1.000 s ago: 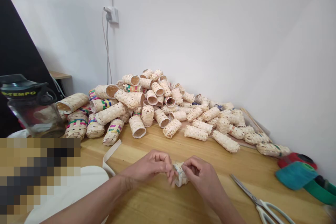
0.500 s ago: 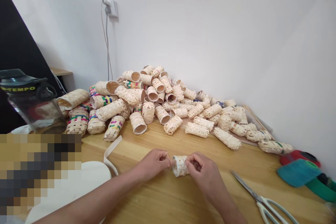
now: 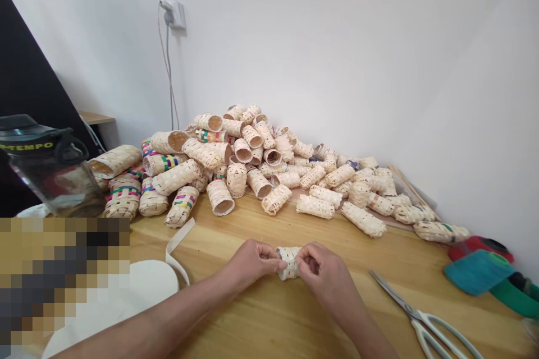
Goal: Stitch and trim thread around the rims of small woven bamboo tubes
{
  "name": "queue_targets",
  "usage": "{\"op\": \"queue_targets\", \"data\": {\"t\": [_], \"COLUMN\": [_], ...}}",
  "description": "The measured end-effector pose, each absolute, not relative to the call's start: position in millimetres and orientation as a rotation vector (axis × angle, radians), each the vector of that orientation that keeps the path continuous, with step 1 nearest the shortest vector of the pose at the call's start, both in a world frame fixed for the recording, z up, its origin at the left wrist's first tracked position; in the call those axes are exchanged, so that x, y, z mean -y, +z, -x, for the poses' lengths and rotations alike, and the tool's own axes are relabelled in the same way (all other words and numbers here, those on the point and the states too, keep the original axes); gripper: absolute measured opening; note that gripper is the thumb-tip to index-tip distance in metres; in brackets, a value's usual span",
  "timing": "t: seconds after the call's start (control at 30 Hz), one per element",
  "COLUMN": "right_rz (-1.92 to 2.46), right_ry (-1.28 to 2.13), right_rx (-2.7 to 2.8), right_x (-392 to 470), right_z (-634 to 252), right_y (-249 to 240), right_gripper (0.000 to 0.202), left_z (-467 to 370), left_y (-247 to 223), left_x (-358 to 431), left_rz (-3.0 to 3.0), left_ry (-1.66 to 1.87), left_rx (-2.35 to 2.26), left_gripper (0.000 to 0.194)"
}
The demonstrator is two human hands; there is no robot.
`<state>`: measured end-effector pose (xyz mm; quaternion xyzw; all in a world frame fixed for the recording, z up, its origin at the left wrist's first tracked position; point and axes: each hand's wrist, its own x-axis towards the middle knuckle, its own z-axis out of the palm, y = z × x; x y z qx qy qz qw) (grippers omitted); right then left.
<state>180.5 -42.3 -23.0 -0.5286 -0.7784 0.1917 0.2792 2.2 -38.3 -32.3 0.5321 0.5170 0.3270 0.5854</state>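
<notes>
A small woven basket [image 3: 288, 265] lies on its side on the bench [image 3: 248, 331], between the two hands. Its long axis goes roughly from left to right, and its rimmed opening is turned to the left hand [image 3: 255, 259]. Both hands are about equally near: the left thumb comes over the rim, and the right hand [image 3: 325, 271] covers the other end. The right fingers are closed in a pinch upon the basket's wall. The left fingers are bent together at the rim, but one cannot tell whether they grip it or something thin.

The bench is of pale wood. To the right lie scissors [image 3: 407, 308], with their tips pointing away from the person. To the left is a round white roll [image 3: 122, 291], and the left forearm passes over its edge. Farther away, a wide heap of woven baskets [image 3: 237, 180] rests before the white wall [image 3: 337, 45]. A clear bottle [image 3: 63, 182] stands at the left of this heap, and blue [image 3: 475, 272], red and green spools lie at the far right.
</notes>
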Motion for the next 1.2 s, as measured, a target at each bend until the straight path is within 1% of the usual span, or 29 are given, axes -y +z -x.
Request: {"op": "queue_targets", "data": {"t": [0.2,0.3,0.37,0.47,0.57,0.63,0.73,0.87,1.03,1.2], "right_rz": [1.42,1.384,1.318,1.243,1.239,1.247,1.253,1.257,1.266,1.268], "right_ry": [0.458,0.353,0.304,0.403,0.52,0.554,0.566,0.519,0.446,0.409], "right_rx": [2.092,2.058,2.036,2.133,2.223,2.207,2.176,2.199,2.238,2.264], "right_x": [41,40,38,35,33,31,30,32,36,35], "right_z": [-181,-184,-185,-183,-180,-178,-177,-176,-174,-174], "right_y": [-25,-26,-27,-29,-29,-29,-31,-32,-30,-31], "right_gripper": [0.014,0.014,0.021,0.03,0.026,0.023,0.02,0.019,0.019,0.018], "left_z": [-10,-10,-10,-10,-9,-8,-7,-7,-1,9], "left_y": [-28,-32,-33,-34,-33,-33,-33,-34,-42,-45], "left_x": [39,38,38,39,40,41,42,44,39,34], "left_rz": [-1.148,-1.128,-1.132,-1.158,-1.184,-1.201,-1.207,-1.211,-1.358,-1.712], "left_ry": [0.806,0.835,0.828,0.802,0.805,0.805,0.793,0.781,0.765,0.681], "left_rx": [-1.277,-1.27,-1.266,-1.264,-1.254,-1.226,-1.164,-1.138,-1.073,-1.148], "left_gripper": [0.028,0.024,0.022,0.019,0.018,0.021,0.028,0.03,0.027,0.02]}}
